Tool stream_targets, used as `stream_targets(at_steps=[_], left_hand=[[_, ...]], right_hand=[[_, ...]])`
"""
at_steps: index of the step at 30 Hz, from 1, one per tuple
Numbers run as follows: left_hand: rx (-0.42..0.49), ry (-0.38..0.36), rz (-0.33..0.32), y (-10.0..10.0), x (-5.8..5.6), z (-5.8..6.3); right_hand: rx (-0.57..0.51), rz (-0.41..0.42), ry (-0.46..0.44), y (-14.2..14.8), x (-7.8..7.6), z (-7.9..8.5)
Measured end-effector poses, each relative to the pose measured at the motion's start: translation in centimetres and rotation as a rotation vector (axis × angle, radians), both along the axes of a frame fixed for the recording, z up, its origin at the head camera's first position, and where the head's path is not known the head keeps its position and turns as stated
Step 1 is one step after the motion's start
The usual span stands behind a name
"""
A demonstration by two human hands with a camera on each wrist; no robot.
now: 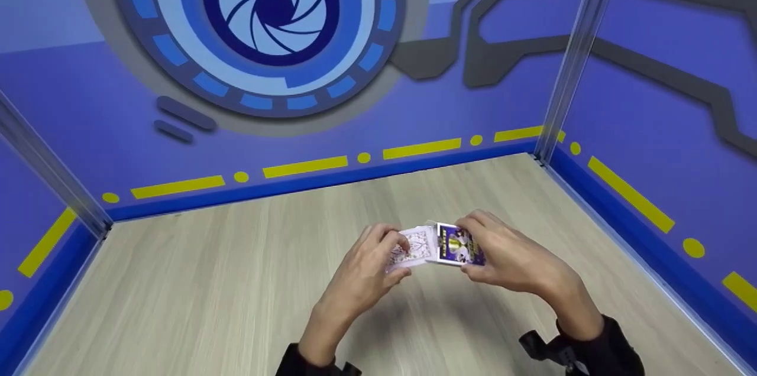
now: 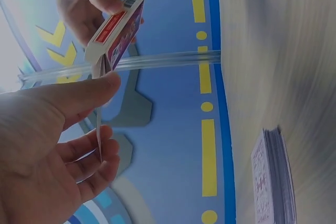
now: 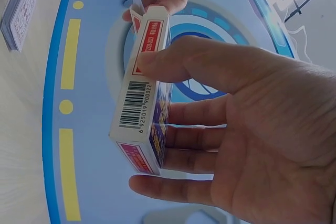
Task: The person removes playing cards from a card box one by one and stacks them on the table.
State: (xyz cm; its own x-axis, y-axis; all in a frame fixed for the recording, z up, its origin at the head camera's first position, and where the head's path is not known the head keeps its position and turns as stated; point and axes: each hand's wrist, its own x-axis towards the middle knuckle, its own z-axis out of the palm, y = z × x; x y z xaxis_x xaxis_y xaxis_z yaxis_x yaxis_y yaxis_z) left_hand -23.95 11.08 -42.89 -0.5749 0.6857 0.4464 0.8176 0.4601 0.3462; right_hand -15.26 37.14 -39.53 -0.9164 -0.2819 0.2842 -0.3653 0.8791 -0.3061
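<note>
My right hand [image 1: 514,255] grips a purple-and-white playing-card box [image 3: 137,103], thumb on its white barcode side. The box end toward my left hand is open, with a flap [image 3: 137,20] sticking out. My left hand [image 1: 366,263] holds a thin pale playing card [image 2: 99,121] at that open end, its thumb close to the box mouth. In the head view the card's patterned back [image 1: 419,245] shows between the fingers and the box. Both hands are raised above the table. A deck of playing cards [image 2: 268,179] lies on the table below.
The pale wood-grain table [image 1: 236,281] is bounded by blue-purple printed panels [image 1: 366,127] at the back and sides. Clear corner posts [image 1: 576,57] stand at the back left and back right. Black wrist-worn gear [image 1: 591,349] sits on my right forearm.
</note>
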Motion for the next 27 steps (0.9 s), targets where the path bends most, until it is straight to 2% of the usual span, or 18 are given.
stream_targets(at_steps=[6, 14, 20, 27], left_hand=[[0.011, -0.064, 0.012, -1.2, -0.9, 0.6], [0.058, -0.098, 0.037, -2.5, -1.9, 0.7], [0.072, -0.087, 0.069, -2.9, -2.6, 0.3], [0.042, -0.176, 0.133, -3.0, -3.5, -0.9]], right_hand=[[-0.026, -0.019, -0.01, 0.6, -0.2, -0.1], [-0.041, -0.043, 0.001, 1.2, -0.2, 0.0], [-0.05, -0.033, 0.012, 1.3, -0.1, -0.1], [-0.053, -0.056, -0.005, 1.5, -0.2, 0.1]])
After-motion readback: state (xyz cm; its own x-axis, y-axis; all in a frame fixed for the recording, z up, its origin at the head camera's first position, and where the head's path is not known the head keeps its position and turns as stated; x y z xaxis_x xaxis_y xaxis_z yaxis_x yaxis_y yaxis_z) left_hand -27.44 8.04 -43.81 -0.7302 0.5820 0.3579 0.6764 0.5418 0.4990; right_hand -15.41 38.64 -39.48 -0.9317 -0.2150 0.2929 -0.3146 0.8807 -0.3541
